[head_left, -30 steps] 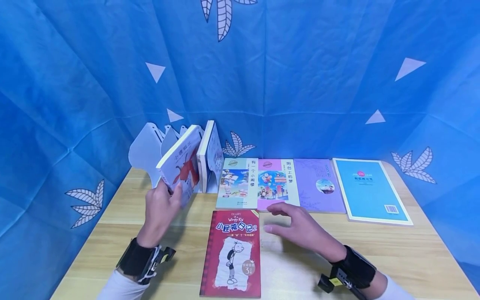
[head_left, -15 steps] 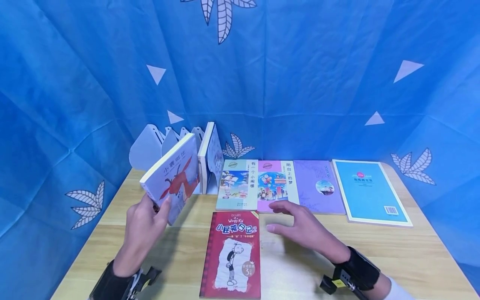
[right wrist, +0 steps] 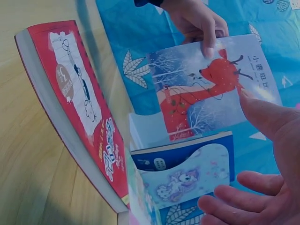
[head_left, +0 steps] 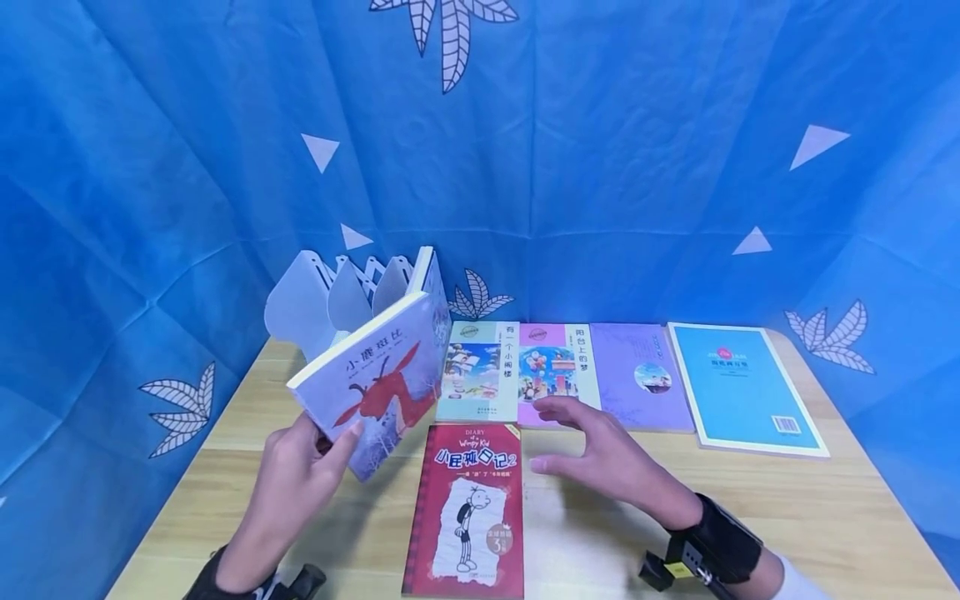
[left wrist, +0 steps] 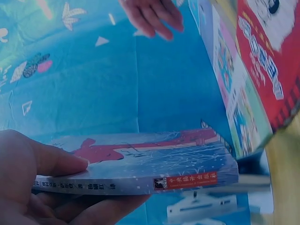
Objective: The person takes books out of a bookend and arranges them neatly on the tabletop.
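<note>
Head view: left hand (head_left: 288, 487) pinches the deer book (head_left: 375, 379) by a corner, tilted above the surface (head_left: 825, 500) before the rack (head_left: 330, 296); right hand (head_left: 600, 454) hovers relaxed. Left wrist: thumb pins the cover for grip

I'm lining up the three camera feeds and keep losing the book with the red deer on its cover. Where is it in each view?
Head: the deer book sits left of centre, raised off the table, gripped at its lower corner by the left hand.
Left wrist: low in the frame, seen edge-on, thumb on its cover.
Right wrist: upper right, cover facing the camera.
Shared landmark: the red diary book.
</note>
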Motion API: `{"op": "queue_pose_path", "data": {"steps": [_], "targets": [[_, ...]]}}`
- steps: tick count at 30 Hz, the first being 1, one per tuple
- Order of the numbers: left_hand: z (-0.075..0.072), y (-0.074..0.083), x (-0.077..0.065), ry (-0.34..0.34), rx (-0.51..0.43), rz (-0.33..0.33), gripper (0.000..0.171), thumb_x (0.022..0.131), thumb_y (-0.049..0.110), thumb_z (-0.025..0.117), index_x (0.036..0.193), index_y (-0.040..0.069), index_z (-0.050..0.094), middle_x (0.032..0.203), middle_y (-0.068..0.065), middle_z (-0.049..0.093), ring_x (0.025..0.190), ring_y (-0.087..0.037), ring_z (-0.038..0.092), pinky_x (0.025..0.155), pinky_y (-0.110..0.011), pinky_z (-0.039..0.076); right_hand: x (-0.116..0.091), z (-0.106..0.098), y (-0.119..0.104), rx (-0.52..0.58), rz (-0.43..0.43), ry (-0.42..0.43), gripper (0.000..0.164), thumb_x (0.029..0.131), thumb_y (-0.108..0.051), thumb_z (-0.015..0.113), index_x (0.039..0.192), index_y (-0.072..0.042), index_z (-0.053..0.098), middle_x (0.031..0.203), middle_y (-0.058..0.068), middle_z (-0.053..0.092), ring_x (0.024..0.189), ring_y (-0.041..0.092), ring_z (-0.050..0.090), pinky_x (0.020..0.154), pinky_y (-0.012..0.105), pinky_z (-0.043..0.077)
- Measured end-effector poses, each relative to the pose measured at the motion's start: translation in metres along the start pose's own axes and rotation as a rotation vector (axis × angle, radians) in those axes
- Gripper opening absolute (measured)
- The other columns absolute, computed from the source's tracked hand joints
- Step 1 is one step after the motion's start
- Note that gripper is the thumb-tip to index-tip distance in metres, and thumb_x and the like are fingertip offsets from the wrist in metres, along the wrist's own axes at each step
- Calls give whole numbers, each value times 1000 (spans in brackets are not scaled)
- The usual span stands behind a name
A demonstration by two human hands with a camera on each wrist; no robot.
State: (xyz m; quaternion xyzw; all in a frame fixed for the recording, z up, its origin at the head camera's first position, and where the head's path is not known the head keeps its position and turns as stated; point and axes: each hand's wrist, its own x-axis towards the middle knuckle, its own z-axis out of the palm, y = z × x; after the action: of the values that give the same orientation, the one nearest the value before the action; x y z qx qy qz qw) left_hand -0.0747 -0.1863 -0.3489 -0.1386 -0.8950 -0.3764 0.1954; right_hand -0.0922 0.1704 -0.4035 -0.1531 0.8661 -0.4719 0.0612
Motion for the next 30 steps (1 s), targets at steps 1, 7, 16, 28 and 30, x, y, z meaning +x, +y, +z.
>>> {"op": "queue_pose_path", "data": {"steps": [1,7,16,28,30], "targets": [[1,1,0,-11,-15,7,46,92,-6,71,136,-8,58,118,-30,74,92,-44,77,67,-45,67,0,0,0,2,-5,0,78,85,-47,83,149,-16,53,150,8,61,137,39,58,112,66,49],[12,9,1,-113,-102,-22,45,95,-1,70,138,-3,58,124,-25,73,99,-41,77,73,-45,68,0,-1,-1,26,-27,-7,81,84,-46,84,151,-16,50,151,10,59,138,40,57,112,66,48],[29,22,2,-251,-204,-70,45,96,2,69,140,3,59,131,-18,72,109,-33,76,83,-41,67,-2,-2,-3,79,-108,36,72,87,-35,85,149,-20,52,148,7,62,135,33,62,113,61,50],[48,32,1,-503,-409,-36,44,100,7,65,144,4,56,137,-16,69,118,-31,72,91,-36,65,-7,-2,-7,181,-210,51,47,94,-20,77,139,-17,62,123,4,77,104,11,75,90,32,64],[50,33,1,-535,-418,-25,45,101,9,65,145,5,55,139,-15,69,119,-31,72,92,-38,65,-8,-3,-8,158,-218,62,41,95,-19,76,134,-15,66,118,4,79,97,7,74,83,29,65]]}}
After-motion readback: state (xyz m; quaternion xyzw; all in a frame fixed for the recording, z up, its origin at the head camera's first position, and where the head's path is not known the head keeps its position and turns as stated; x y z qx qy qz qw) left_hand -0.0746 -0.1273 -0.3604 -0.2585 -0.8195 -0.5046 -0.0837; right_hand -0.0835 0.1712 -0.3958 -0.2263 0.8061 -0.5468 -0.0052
